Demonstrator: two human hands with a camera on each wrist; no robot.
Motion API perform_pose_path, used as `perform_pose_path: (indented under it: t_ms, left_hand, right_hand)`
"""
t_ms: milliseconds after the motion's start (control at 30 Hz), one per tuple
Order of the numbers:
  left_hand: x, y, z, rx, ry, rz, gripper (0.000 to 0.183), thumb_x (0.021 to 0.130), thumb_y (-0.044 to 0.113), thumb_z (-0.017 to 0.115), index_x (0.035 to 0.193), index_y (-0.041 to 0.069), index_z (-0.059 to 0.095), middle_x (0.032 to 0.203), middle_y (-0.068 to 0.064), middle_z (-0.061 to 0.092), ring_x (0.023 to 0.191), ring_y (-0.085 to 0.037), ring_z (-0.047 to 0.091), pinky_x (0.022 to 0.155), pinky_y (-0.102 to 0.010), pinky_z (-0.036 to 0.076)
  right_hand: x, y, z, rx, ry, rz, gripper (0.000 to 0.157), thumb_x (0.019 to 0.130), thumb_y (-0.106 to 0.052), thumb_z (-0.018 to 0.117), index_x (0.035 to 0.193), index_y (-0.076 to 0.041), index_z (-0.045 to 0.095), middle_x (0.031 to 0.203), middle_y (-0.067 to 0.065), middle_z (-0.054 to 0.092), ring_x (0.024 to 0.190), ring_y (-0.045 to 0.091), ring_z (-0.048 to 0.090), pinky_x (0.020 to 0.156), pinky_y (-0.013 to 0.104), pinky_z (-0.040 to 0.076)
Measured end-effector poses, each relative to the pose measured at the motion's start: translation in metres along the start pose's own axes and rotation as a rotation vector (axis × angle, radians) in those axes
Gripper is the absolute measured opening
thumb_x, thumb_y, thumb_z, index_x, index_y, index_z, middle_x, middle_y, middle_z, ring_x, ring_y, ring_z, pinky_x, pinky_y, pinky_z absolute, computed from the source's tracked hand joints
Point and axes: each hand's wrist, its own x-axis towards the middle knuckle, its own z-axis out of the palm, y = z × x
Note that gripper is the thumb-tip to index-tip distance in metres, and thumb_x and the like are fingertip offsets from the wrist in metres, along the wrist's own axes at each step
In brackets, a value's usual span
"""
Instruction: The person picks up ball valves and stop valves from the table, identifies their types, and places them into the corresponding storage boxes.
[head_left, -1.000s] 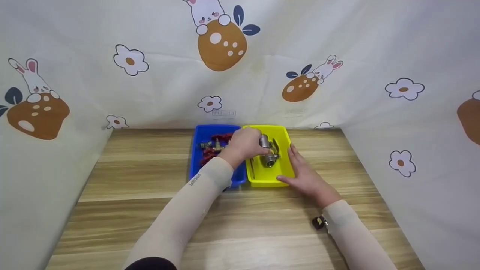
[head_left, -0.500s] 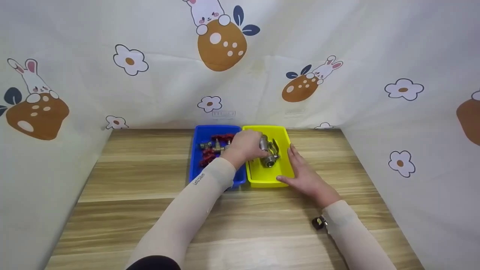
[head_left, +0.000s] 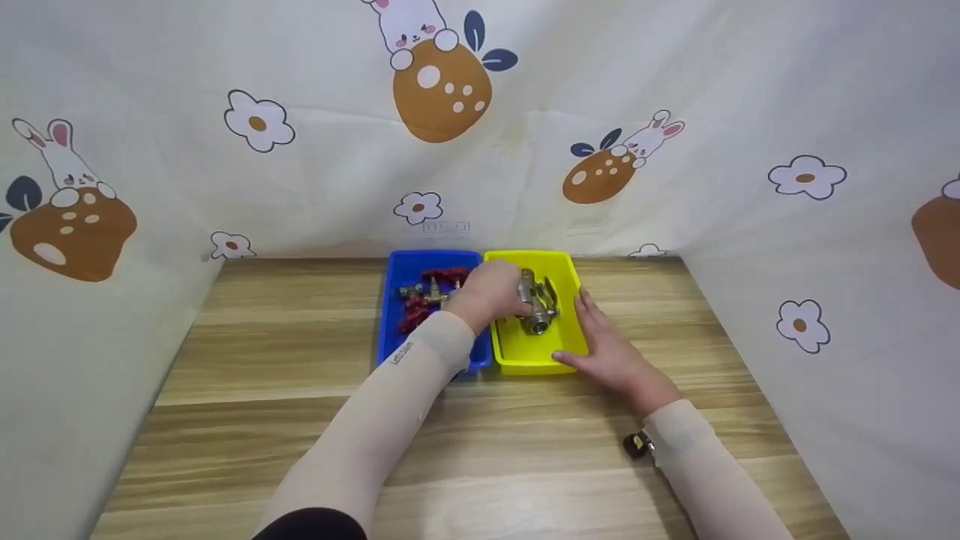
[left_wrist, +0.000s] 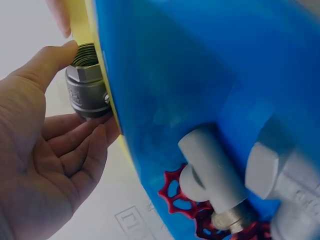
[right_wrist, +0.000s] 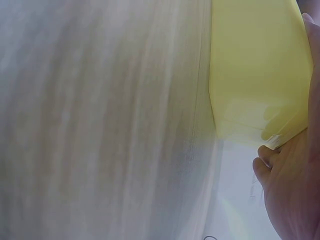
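Observation:
My left hand [head_left: 491, 289] reaches across the blue bin [head_left: 385, 337] into the yellow bin [head_left: 540, 367]. It holds a silver metal ball valve [head_left: 538, 322]. In the left wrist view, the thumb of the left hand [left_wrist: 45, 165] lies at the threaded mouth of the valve [left_wrist: 87, 92], while the fingers curl underneath. The far part of that grip is hidden by the bin walls. A lever handle [head_left: 551, 294] shows at the valve's right side. My right hand [head_left: 611, 352] rests along the yellow bin's right wall, fingers extended and thumb at the front corner.
Inside the blue bin lie several valves with red handwheels [head_left: 414, 316] and brass or grey bodies [left_wrist: 212, 170]. Both bins stand side by side on a wood-grain table [head_left: 300, 420], close to a printed cloth backdrop [head_left: 337, 187]. A small black device [head_left: 637, 445] is at the right wrist.
My left forearm has shifted slightly to the right, while the left hand stays on the ball valve. The right hand and both bins keep their places.

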Motion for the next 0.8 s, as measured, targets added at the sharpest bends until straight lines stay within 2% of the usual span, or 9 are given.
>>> perform_pose_path:
  t_ms: [167,300,433,633,800]
  left_hand:
    - [0.001,0.004,-0.003,0.042,-0.018,0.003,0.041,0.093,0.043,0.092,0.110,0.009,0.077,0.091,-0.003,0.072,0.084,-0.022,0.069,0.087,-0.035,0.063]
    - [0.003,0.004,-0.004,-0.020,-0.054,-0.038,0.042,0.092,0.041,0.093,0.114,0.010,0.077,0.096,-0.002,0.072,0.087,-0.022,0.070,0.090,-0.036,0.063]
    - [0.006,0.004,-0.006,-0.052,-0.082,-0.051,0.041,0.091,0.040,0.094,0.115,0.011,0.076,0.096,-0.002,0.073,0.086,-0.022,0.071,0.088,-0.035,0.063]
    - [0.011,0.006,-0.007,-0.065,-0.113,-0.058,0.038,0.091,0.036,0.095,0.114,0.011,0.077,0.094,-0.003,0.074,0.084,-0.022,0.072,0.085,-0.035,0.064]
    - [0.014,0.009,-0.008,-0.065,-0.150,-0.110,0.039,0.091,0.033,0.095,0.118,0.011,0.078,0.097,-0.004,0.075,0.085,-0.023,0.073,0.088,-0.037,0.065]
  right_hand:
    - [0.000,0.002,0.000,-0.012,0.000,-0.007,0.118,0.100,-0.066,0.072,0.177,-0.003,0.008,0.186,0.009,-0.004,0.169,0.040,0.011,0.134,0.057,0.018]
    - [0.000,0.002,0.000,-0.005,-0.004,-0.003,0.119,0.099,-0.069,0.071,0.177,-0.005,0.008,0.186,0.007,-0.005,0.169,0.039,0.011,0.134,0.057,0.018]
    - [0.000,0.002,0.000,-0.001,-0.005,-0.001,0.121,0.098,-0.071,0.071,0.177,-0.005,0.008,0.186,0.006,-0.006,0.169,0.040,0.011,0.134,0.058,0.018]
    - [-0.001,0.001,0.000,0.003,0.001,0.004,0.118,0.099,-0.064,0.074,0.177,-0.004,0.008,0.186,0.008,-0.005,0.169,0.041,0.011,0.134,0.059,0.018]
    - [-0.001,0.000,0.000,0.010,-0.008,0.016,0.118,0.100,-0.062,0.075,0.178,-0.006,0.007,0.186,0.007,-0.006,0.169,0.040,0.010,0.133,0.059,0.018]
